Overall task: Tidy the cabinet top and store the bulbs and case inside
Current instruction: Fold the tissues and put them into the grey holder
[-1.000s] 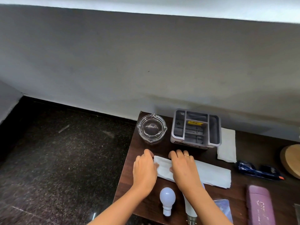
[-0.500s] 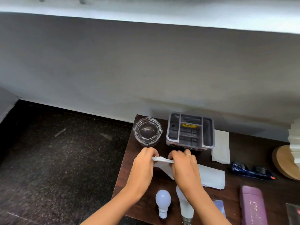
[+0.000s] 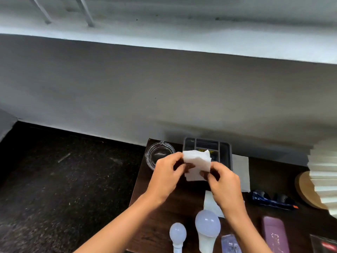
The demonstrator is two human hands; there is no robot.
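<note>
head view: over the dark worktop (image 3: pixel 187 199), the left hand (image 3: pixel 167 177) and right hand (image 3: pixel 224 183) each pinch a folded white napkin (image 3: pixel 197 162) between thumb and curled fingers. at 6 o'clock from the hands, the small bulb (image 3: pixel 177 233) lies on the worktop just beside the big bulb (image 3: pixel 207 225). the purple case (image 3: pixel 275 236) lies at 4 o'clock. a glass ashtray (image 3: pixel 158 154) sits at 11 o'clock, a grey tray (image 3: pixel 225 152) at 12.

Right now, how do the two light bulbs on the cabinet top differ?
The left bulb is smaller and rounder; the right bulb is bigger with a longer neck. The left bulb lies nearer the cabinet top's left edge than the right bulb. Both are white, bases toward the camera.
</note>
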